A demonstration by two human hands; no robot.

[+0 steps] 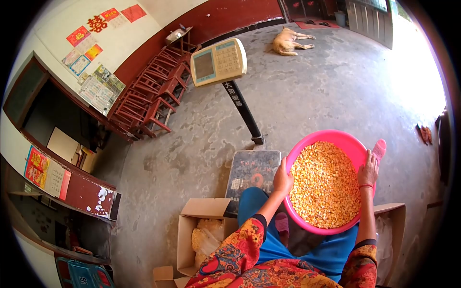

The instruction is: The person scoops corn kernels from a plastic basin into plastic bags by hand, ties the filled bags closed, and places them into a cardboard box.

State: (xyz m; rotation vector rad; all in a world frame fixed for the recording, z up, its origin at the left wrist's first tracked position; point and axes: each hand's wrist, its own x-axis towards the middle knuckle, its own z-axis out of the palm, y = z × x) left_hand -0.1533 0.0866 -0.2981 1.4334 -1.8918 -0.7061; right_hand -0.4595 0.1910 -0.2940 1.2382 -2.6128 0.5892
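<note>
A pink plastic basin (300, 145) full of yellow-orange corn kernels (324, 187) is held above my lap, between my blue-trousered knees. My left hand (283, 178) grips its left rim, thumb toward me. On the opposite side my right hand (368, 170), with a red band at the wrist, is closed over the right rim. Both hands' fingertips are partly hidden behind the rim. Just left of the basin is the dark platform (254, 168) of a floor scale. Its display head (218, 62) stands on a black post.
By my left leg, an open cardboard box (187, 240) holds a clear bag of corn (207, 235). Another box (396, 230) with plastic inside is at my right. Red wooden stools (153, 96) line the left wall. A tan dog (290, 42) lies on the concrete floor farther away.
</note>
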